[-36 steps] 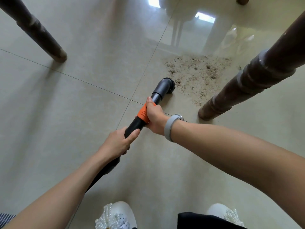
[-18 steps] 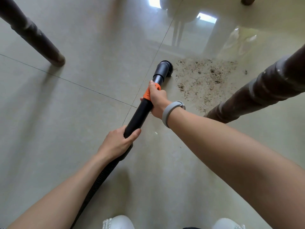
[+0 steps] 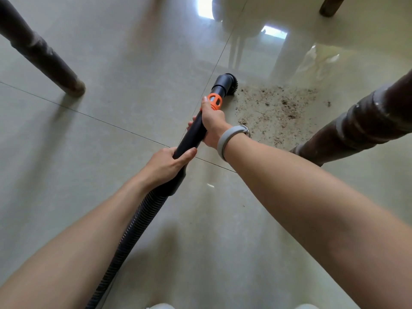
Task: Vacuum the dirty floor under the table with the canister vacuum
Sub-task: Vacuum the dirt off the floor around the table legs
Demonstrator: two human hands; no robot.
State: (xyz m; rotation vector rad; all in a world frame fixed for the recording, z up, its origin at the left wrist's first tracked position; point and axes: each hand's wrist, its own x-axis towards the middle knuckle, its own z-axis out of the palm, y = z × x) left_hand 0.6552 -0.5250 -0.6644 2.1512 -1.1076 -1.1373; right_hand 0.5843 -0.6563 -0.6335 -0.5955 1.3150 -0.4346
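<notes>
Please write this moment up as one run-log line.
left hand: grips wand | right hand: grips wand below orange collar | brush: at left edge of dirt | dirt: not yet cleared

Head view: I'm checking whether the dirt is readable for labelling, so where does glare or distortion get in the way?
In the head view, bright window glare washes out the glossy floor beyond the brush nozzle; the dirt patch itself stays matte and sharp; wide-angle distortion bows the table legs and both forearms; soft shadows, no obvious blur.
</notes>
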